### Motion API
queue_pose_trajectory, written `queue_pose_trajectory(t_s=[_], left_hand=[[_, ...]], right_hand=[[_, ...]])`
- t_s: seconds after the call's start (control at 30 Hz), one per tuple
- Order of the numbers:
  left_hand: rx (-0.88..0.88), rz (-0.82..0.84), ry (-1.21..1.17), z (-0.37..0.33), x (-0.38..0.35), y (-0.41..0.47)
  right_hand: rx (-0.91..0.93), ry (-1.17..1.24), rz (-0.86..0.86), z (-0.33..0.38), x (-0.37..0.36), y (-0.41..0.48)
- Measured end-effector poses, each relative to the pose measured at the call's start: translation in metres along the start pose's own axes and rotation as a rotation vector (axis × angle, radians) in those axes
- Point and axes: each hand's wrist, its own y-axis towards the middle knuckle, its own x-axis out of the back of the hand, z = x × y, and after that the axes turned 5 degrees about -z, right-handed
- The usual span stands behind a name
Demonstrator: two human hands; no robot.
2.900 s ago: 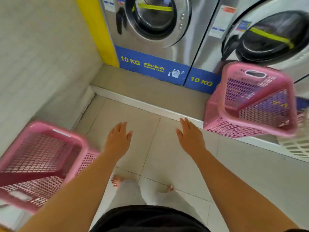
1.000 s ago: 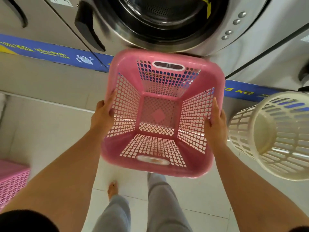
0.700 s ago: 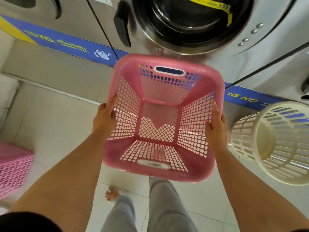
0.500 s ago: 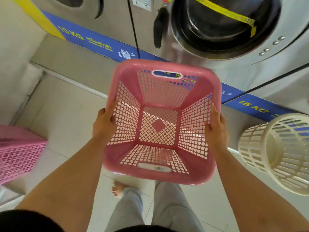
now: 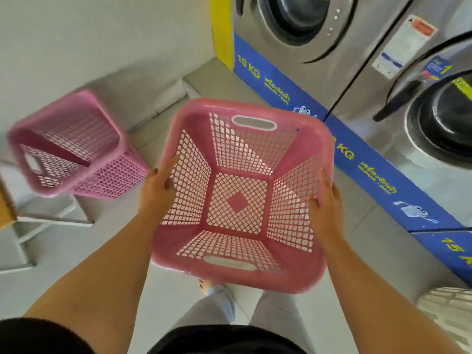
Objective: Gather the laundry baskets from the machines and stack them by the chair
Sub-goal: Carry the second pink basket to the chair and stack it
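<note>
While your left hand and right hand are clamping the empty pink basket by its side walls, the second pink basket is sitting ahead-left, nearer your left hand.

Bright even light, soft shadows, slight motion blur, wide-angle bending at edges

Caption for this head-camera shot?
Both hands, left and right, carry a pink basket toward another beside washers.

Bare forearms, black top, grey trousers, a bare foot
</note>
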Motion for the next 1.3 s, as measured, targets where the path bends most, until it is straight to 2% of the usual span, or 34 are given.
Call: queue_pose_trajectory(t_s=[0.13, 0.43, 0.67, 0.9, 1.07, 1.3], left_hand=[[0.149, -0.128, -0.022, 0.060, 0.051, -0.004], [0.315, -0.420, 0.006, 0.172, 0.162, -0.021], [0.400, -0.717, -0.020, 0.223, 0.241, -0.017], [0.473, -0.943, 0.015, 0.262, 0.276, 0.008], [0.487, -0.969, 0.068, 0.302, 0.280, 0.064], [0.581, -0.795, 0.081, 0.361, 0.289, 0.185]], right_hand=[[0.100, 0.057, 0.071, 0.065, -0.043, -0.008], [0.398, 0.071, 0.156, 0.226, -0.122, -0.036], [0.645, 0.205, 0.169, 0.348, -0.167, -0.044], [0.718, 0.319, 0.170, 0.439, -0.214, -0.048], [0.754, 0.324, 0.182, 0.489, -0.277, -0.022], [0.690, 0.195, 0.285, 0.559, -0.381, 0.042]])
